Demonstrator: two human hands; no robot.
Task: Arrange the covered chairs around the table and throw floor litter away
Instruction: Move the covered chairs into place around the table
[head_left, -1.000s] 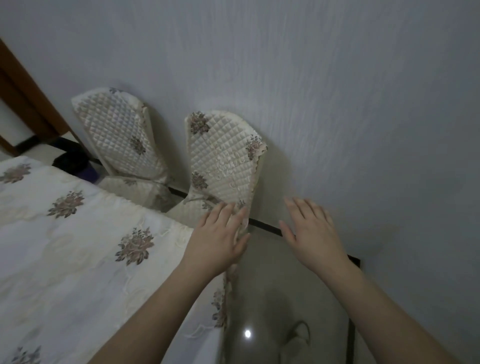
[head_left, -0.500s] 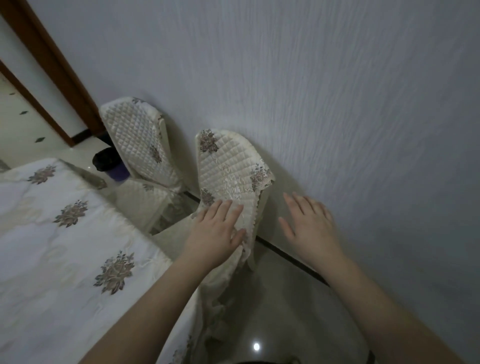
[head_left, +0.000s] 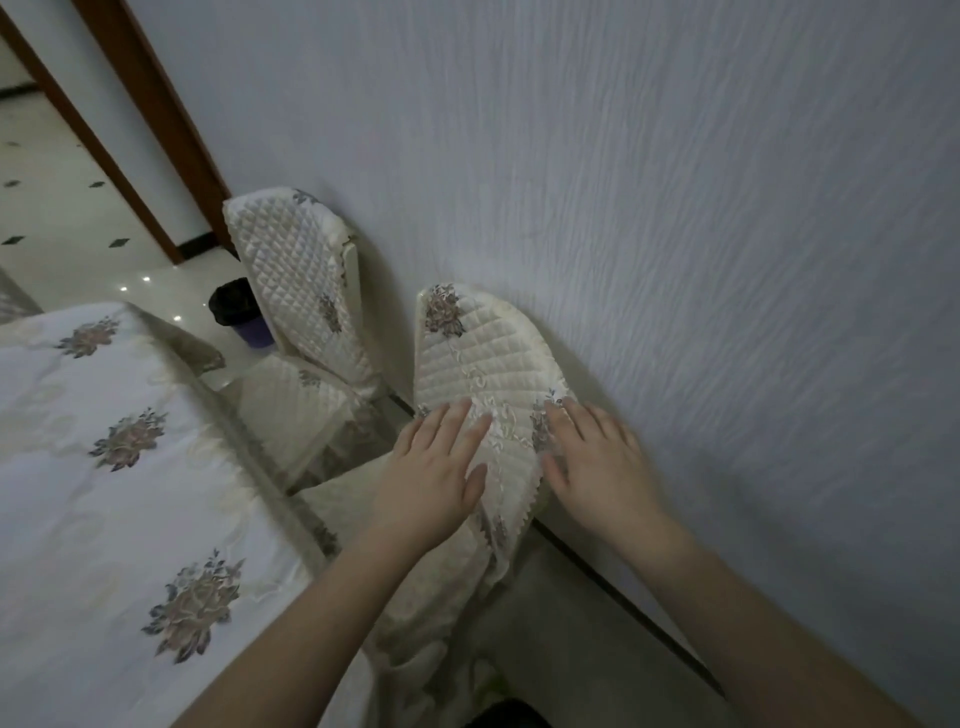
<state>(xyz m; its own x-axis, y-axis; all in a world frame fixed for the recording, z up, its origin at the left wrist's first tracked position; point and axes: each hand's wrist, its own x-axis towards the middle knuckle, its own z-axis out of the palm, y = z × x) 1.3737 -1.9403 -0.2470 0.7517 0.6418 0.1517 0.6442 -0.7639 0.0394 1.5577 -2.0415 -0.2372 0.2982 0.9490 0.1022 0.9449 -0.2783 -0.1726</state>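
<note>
Both hands are lying flat, fingers spread, grasping nothing: the left hand (head_left: 434, 478) and right hand (head_left: 597, 467) are pressing the near covered chair (head_left: 483, 364) backrest, which is standing against the wall (head_left: 675, 208), right of the cloth-draped counter (head_left: 104, 467).

single head view, tilted, looks forward and down, close over near chair (head_left: 483, 358) beside wall (head_left: 675, 208).

No readable text, label, brand, number or sign appears anywhere in view.
</note>
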